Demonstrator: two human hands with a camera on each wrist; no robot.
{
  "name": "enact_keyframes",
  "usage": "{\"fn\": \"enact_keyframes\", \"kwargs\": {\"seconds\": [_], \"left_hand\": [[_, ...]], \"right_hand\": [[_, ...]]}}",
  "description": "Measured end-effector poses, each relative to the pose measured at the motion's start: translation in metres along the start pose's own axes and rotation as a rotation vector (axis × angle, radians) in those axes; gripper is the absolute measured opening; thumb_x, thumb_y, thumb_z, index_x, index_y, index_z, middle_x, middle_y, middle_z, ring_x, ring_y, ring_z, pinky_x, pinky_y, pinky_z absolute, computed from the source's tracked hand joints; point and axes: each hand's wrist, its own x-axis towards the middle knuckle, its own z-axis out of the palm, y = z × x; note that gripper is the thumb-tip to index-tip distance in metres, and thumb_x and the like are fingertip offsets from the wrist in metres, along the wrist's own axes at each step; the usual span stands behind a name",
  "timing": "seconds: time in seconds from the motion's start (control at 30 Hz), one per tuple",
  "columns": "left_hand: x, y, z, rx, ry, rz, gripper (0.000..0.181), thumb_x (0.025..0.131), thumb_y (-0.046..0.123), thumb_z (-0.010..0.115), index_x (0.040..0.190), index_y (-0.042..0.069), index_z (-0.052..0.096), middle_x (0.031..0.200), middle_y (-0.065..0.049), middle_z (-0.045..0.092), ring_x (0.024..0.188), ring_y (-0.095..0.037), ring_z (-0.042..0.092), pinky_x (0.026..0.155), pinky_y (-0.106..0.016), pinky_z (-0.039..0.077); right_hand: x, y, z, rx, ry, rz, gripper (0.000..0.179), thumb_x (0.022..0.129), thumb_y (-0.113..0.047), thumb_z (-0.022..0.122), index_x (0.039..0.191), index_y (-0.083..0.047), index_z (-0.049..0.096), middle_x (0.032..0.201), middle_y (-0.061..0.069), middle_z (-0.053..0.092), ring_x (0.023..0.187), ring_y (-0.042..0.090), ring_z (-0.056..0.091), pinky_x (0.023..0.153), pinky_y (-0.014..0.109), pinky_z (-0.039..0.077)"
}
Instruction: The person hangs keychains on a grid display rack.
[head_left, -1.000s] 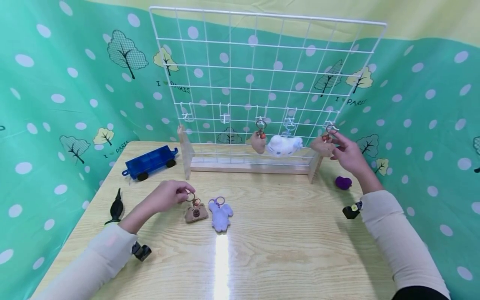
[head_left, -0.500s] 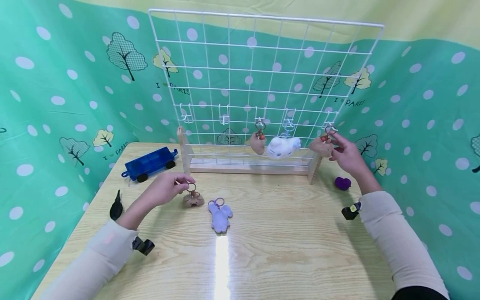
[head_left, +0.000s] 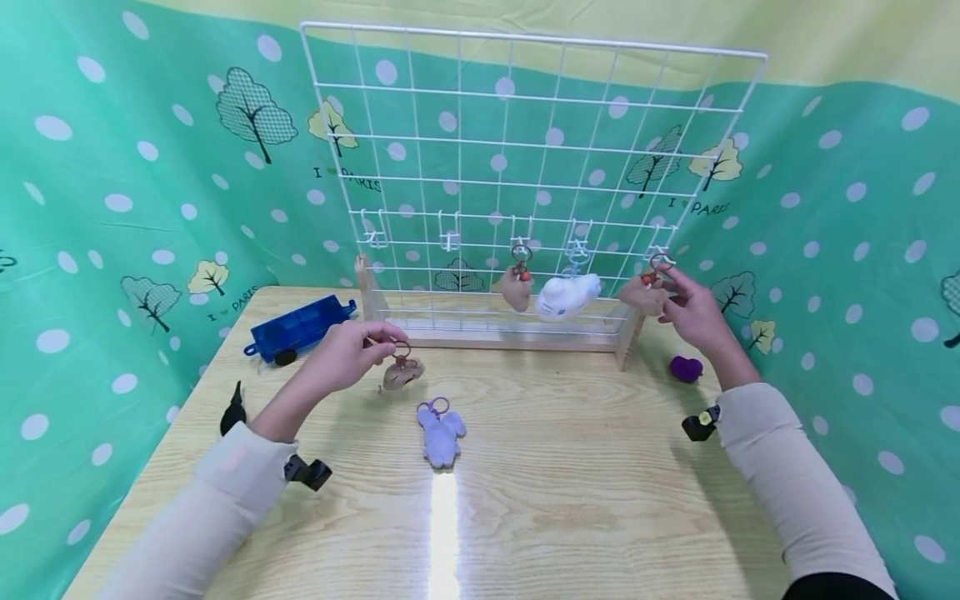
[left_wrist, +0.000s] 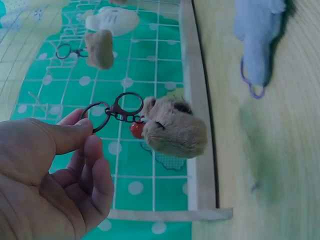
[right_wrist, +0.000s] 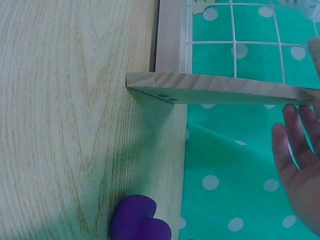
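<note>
I see the head camera look forward and down; the wrist cameras (head_left: 307, 472) look closer, sideways, sharing the rack (head_left: 517, 184).

The pale wood-grain table (head_left: 585, 467) before me bears a wooden-based wire rack (head_left: 501, 340), a blue toy wagon (head_left: 302, 327), a lilac plush keychain (head_left: 441, 438), a purple heart (head_left: 686, 369) and a pointed black object (head_left: 234, 413).

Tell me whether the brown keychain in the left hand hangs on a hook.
No, the left hand holds the brown keychain over the table, apart from every hook.
</note>
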Motion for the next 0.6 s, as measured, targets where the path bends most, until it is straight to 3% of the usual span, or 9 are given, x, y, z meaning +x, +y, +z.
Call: {"fn": "enact_keyframes", "kwargs": {"seconds": [0.3, 0.47, 0.6], "left_hand": [[0.016, 0.027, -0.005, -0.027, 0.049, 0.015, 0.021, 0.103, 0.015, 0.061, 0.120, 0.016, 0.074, 0.098, -0.010, 0.075, 0.078, -0.023, 0.062, 0.057, -0.030, 0.052], [0.026, 0.043, -0.011, -0.050, 0.088, 0.039, 0.022, 0.103, 0.015, 0.061, 0.122, 0.017, 0.073, 0.098, -0.013, 0.073, 0.077, -0.025, 0.060, 0.061, -0.030, 0.051], [0.035, 0.053, -0.014, -0.062, 0.128, 0.067, 0.022, 0.103, 0.015, 0.061, 0.122, 0.016, 0.073, 0.098, -0.013, 0.072, 0.079, -0.024, 0.062, 0.064, -0.032, 0.053]], "right_hand": [[0.000, 0.001, 0.001, 0.008, 0.012, 0.013, 0.064, 0.106, -0.006, 0.049, 0.160, -0.036, 0.032, 0.153, 0.026, 0.047, 0.094, -0.003, 0.059, 0.074, 0.019, 0.060], [0.000, 0.002, 0.001, 0.006, 0.016, 0.017, 0.068, 0.105, -0.001, 0.047, 0.159, -0.038, 0.032, 0.153, 0.027, 0.046, 0.100, 0.006, 0.061, 0.074, 0.018, 0.060], [0.001, 0.003, 0.001, 0.003, 0.016, 0.017, 0.067, 0.105, -0.002, 0.047, 0.159, -0.039, 0.032, 0.153, 0.027, 0.047, 0.098, 0.004, 0.061, 0.075, 0.019, 0.060]]}}
